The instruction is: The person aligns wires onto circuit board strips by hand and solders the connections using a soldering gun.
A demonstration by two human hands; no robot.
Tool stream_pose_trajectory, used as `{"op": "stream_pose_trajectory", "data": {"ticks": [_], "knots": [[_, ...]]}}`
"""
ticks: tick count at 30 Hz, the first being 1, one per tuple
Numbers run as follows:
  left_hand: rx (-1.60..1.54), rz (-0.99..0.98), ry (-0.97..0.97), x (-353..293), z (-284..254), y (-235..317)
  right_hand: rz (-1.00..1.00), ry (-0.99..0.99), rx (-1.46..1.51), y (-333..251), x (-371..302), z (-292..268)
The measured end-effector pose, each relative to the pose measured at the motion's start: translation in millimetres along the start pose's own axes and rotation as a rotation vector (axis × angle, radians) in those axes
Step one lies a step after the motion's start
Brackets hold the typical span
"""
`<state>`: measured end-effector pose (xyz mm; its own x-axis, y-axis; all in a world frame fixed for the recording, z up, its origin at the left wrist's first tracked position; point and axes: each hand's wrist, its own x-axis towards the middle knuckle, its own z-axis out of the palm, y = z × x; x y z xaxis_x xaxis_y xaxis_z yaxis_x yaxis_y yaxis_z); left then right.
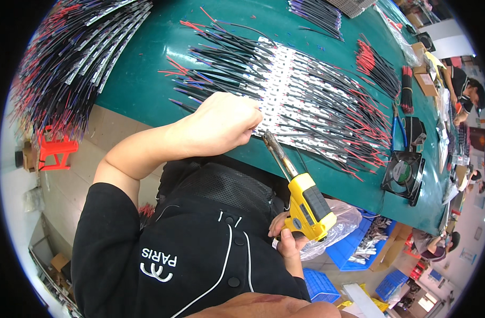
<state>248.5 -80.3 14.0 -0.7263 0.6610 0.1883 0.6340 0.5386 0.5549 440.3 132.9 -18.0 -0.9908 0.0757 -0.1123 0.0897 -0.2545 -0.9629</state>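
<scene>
Right hand [289, 245]: fingers wrapped round the grip of the yellow heat gun [309, 205], firmly held. Step looks like heat work on the red-ended wires [353, 122]; can't see whether it's on. Next move calls for steering the metal nozzle [280, 155] clear of skin: tip is just beside the left hand [226, 121]. Left fingers curled in, tips hidden; can't tell if they pinch anything. White wired strips [279, 79] lie right by those knuckles, contact unclear, on the green table [139, 71]. Farther right: axial fan [403, 174], blue-handled pliers [395, 131].
</scene>
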Motion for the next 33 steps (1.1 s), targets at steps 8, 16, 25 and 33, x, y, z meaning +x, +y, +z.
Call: {"op": "stream_pose_trajectory", "data": {"ticks": [8,16,25,33], "knots": [[0.059,0.035,0.017,1,2,1,0.013,-0.046,0.011,6,-2,-4],[0.050,0.082,0.019,1,4,0,0.038,-0.084,-0.020,8,-4,-7],[0.056,0.099,-0.014,5,-1,3,-0.051,-0.101,0.152,3,-1,-10],[0.090,0.061,-0.060,5,-4,2,-0.009,-0.019,0.154,-3,8,-3]]}}
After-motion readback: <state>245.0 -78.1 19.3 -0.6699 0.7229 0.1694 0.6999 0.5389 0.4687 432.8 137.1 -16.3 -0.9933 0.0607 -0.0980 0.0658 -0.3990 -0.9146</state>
